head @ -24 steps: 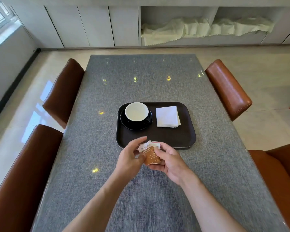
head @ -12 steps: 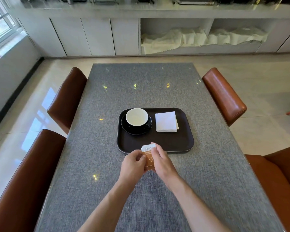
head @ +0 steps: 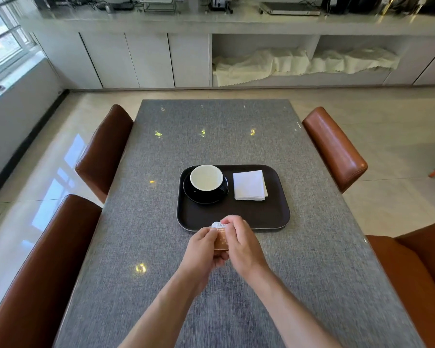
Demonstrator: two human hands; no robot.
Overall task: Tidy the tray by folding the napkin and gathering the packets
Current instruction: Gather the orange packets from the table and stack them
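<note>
Fingers [head: 212,234] of the left hand [head: 203,249] and of the right hand [head: 241,243] are pinched together on the packets [head: 221,239], a small stack with a white one behind an orange one, held just above the counter [head: 211,136] at the near rim of the tray [head: 274,217]. Compared with 1 second ago, the right hand has rolled over the top of the stack and the 2 hands have closed in tighter, so the packets look squared up rather than fanned. I judge the gathering almost done; what remains is setting the stack down on the tray.

By size: 1 counter, grey and glossy. 4 brown chairs [head: 334,146] around it, 2 on each side. 1 dark tray. 1 black saucer carrying 1 cup [head: 206,178], on the tray's left part. 1 white napkin [head: 249,185], already folded square, on the tray's right part. At least 2 packets in the hands; more I cannot tell.
</note>
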